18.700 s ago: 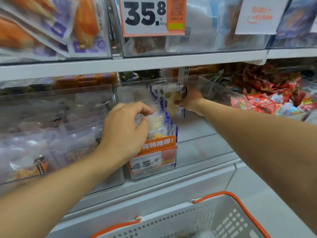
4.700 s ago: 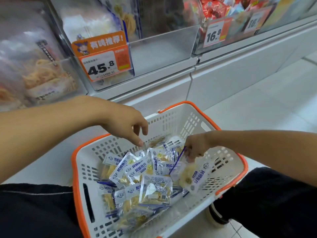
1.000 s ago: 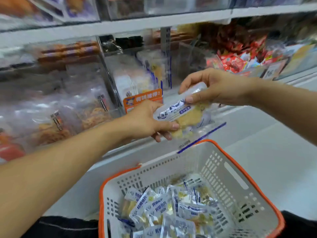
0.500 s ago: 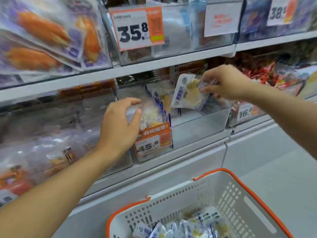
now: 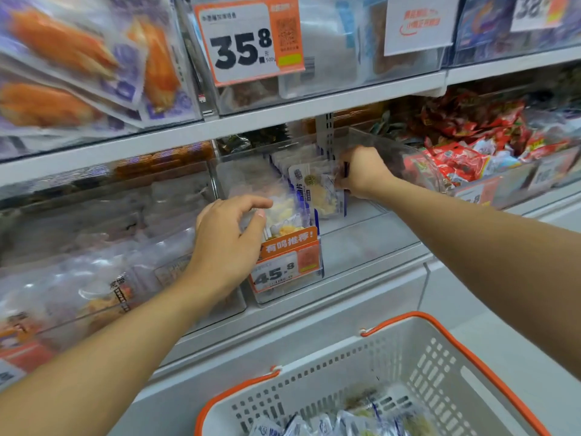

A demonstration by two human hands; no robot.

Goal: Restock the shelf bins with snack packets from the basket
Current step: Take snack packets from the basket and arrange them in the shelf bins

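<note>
Facing a white store shelf [image 5: 314, 111], we see rows of clear bins under two tiers, with a pale floor [image 5: 518, 347] at lower right. Our bin [image 5: 371, 247] sits on the lower tier, its front marked by an orange 45.8 tag [image 5: 287, 262]; above it hangs a 35.8 tag [image 5: 248, 42]. To the right, a bin of red packets [image 5: 456, 158] crowds the wall of ours, while blurred bags [image 5: 94, 272] fill the bins to the left. Inside our bin, packets stand in a row along the left side and the right half shows bare floor, leaving free space there. The upper shelf edge hangs close over the bin's back. Our left hand [image 5: 229, 243] curls its fingers and thumb around the front packets [image 5: 284, 218], bracing the row. Our right hand [image 5: 361, 171] reaches deep into the bin and pinches a packet [image 5: 317, 190] by its right edge, holding it upright just behind the row. That packet is clear film with blue print and pale yellow pieces inside. Below, the white basket [image 5: 408, 366] with an orange rim holds more such packets [image 5: 339, 420] at its bottom.
</note>
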